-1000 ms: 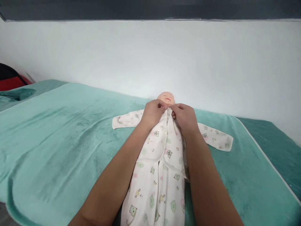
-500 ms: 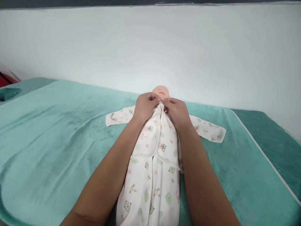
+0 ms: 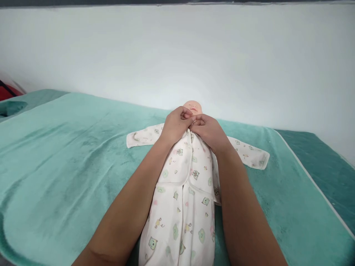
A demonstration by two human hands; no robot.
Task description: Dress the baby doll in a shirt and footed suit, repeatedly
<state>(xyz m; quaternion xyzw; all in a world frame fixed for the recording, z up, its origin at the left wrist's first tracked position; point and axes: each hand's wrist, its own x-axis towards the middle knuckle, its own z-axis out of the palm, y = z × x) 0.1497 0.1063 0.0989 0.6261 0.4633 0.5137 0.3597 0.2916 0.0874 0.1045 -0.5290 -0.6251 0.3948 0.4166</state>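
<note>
A baby doll lies face up with its head toward the wall. It wears a white printed top with sleeves spread to both sides, over white printed trousers or a lower garment. My left hand is closed in a pinch at the neckline, just under the doll's chin. Beside it, my right hand pinches the other side of the neckline, its fingertips meeting those of the left. The exact bit of cloth or fastening between the fingers is hidden. Below the hands the front edges overlap down the chest.
A light green plush blanket lies under the doll, with a darker green surface beyond its right edge. A white wall rises behind the doll's head. Something red shows at the far left.
Both hands have drawn closer together at the neckline, and their fingertips now meet and cover more of it. The whole view has shifted slightly.
</note>
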